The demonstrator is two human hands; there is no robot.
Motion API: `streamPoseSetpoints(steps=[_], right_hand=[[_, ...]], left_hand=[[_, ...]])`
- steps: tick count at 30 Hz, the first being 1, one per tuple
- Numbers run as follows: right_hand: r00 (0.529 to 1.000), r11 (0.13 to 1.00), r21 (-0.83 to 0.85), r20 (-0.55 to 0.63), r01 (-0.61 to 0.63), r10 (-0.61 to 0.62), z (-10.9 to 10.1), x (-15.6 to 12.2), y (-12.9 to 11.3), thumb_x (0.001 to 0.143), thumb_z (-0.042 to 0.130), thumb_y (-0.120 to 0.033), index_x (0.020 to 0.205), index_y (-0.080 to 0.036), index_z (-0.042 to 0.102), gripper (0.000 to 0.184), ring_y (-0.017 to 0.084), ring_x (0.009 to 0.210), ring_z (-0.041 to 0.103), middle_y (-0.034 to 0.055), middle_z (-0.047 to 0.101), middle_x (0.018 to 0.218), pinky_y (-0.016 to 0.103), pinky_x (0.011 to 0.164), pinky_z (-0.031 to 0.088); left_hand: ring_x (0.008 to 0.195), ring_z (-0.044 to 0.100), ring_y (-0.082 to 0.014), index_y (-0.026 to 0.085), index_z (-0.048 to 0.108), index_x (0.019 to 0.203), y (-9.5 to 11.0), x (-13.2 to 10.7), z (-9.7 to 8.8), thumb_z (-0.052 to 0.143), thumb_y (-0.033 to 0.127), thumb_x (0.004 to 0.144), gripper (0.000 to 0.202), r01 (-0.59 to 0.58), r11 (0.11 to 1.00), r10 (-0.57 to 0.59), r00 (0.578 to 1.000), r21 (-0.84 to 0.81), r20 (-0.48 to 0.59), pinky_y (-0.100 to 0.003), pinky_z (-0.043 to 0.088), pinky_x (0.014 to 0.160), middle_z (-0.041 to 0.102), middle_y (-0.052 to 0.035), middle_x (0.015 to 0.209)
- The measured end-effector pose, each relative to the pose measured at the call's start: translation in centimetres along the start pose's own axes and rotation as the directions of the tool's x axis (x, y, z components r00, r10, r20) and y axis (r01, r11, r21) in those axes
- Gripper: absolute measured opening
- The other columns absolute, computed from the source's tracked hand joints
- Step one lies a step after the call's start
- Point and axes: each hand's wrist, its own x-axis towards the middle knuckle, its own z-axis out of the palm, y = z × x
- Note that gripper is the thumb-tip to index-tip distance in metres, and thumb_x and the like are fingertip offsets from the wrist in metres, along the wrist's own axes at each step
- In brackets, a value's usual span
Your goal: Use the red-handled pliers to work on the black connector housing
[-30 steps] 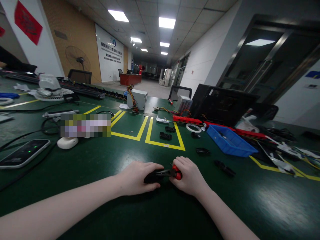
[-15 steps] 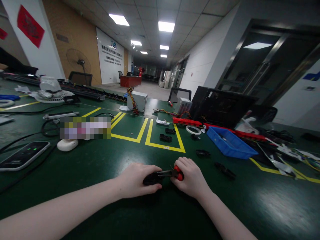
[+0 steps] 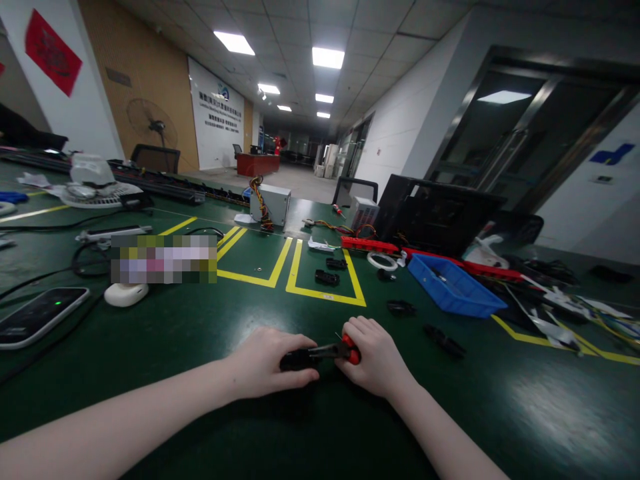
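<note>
My left hand [image 3: 273, 363] grips a small black plastic part [image 3: 299, 360] between thumb and fingers, low over the green table. Closed around red handles, my right hand [image 3: 373, 357] holds a pair of long-nose pliers [image 3: 327, 351]. The jaws point left and meet the black part; whether they pinch something in it I cannot make out. Similar black parts lie beyond my hands: one [image 3: 327, 277] inside a yellow-taped box, another [image 3: 401, 307] to the right, and a longer one [image 3: 445, 341] nearer my right forearm.
A blue tray [image 3: 455, 287] stands at the right, beside a white tape roll [image 3: 383, 261] and red strips [image 3: 370, 245]. Farther back are a metal power supply [image 3: 273, 205] and a black computer case [image 3: 435, 217]. On the left lie a black handheld device [image 3: 43, 317] and cables.
The whole view has shifted slightly to the left. Both hands keep their grip on the black part and the pliers, with hardly any movement between them.
</note>
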Motion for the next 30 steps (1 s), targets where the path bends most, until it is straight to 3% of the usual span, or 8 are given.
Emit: streamPoseSetpoints(steps=[5,12,18,23,27,30], right_hand=[[1.000,1.000,-0.009,0.005,-0.006,0.006,0.0,0.1,-0.1,0.070,0.064,-0.026,0.072,-0.022,0.049,0.017,0.018,0.074,0.050,0.0020,0.058,0.078,0.032,0.071,0.037],[0.999,0.999,0.032,-0.045,0.020,-0.019,-0.3,0.2,-0.1,0.069,0.066,-0.030,0.069,-0.021,0.049,0.019,0.019,0.078,0.051,0.0012,0.058,0.074,0.037,0.089,0.036],[1.000,1.000,0.018,0.004,-0.018,0.018,-0.5,0.1,-0.3,0.071,0.064,-0.028,0.068,-0.022,0.049,0.017,0.017,0.072,0.052,0.0009,0.059,0.072,0.034,0.079,0.039],[1.000,1.000,-0.008,-0.014,-0.003,0.003,-0.5,0.3,-0.2,0.072,0.062,-0.028,0.067,-0.022,0.048,0.016,0.018,0.071,0.053,0.0010,0.059,0.071,0.035,0.081,0.039],[1.000,1.000,0.000,-0.028,0.009,-0.009,-0.4,0.4,-0.1,0.073,0.061,-0.028,0.069,-0.022,0.048,0.015,0.018,0.071,0.052,0.0010,0.059,0.071,0.040,0.087,0.038],[0.999,1.000,-0.001,-0.034,0.002,-0.002,-0.4,0.4,0.0,0.073,0.061,-0.029,0.070,-0.022,0.048,0.015,0.018,0.072,0.052,0.0011,0.059,0.072,0.041,0.089,0.037]], left_hand=[[0.073,0.066,-0.0174,0.026,0.064,0.120,0.0,0.2,0.1,0.061,0.046,0.089,0.037,0.041,0.997,-0.039,0.999,-0.068,0.027,-0.025,0.043,0.065,0.073,-0.0007,0.091],[0.083,0.067,-0.0191,0.024,0.062,0.122,0.8,0.1,-0.5,0.065,0.038,0.086,0.039,0.046,0.989,-0.045,0.999,-0.139,0.014,-0.027,0.047,0.073,0.072,-0.0021,0.100],[0.094,0.067,-0.0205,0.023,0.061,0.125,0.3,0.1,0.0,0.068,0.034,0.082,0.045,0.037,0.976,-0.048,0.998,-0.215,-0.045,-0.028,0.050,0.081,0.071,-0.0037,0.112],[0.094,0.068,-0.0241,0.020,0.053,0.137,-0.7,0.3,0.6,0.068,0.044,0.081,0.062,0.103,0.984,-0.115,0.990,-0.144,-0.077,-0.033,0.052,0.078,0.070,-0.0083,0.116],[0.094,0.068,-0.0232,0.025,0.064,0.124,-0.6,0.5,0.6,0.069,0.048,0.080,0.050,0.132,0.985,-0.141,0.987,-0.108,-0.076,-0.031,0.050,0.079,0.072,-0.0040,0.110],[0.080,0.068,-0.0206,0.025,0.070,0.108,-0.4,0.6,0.4,0.067,0.052,0.079,0.039,0.183,0.980,-0.187,0.981,-0.074,-0.049,-0.028,0.046,0.068,0.074,-0.0007,0.092]])
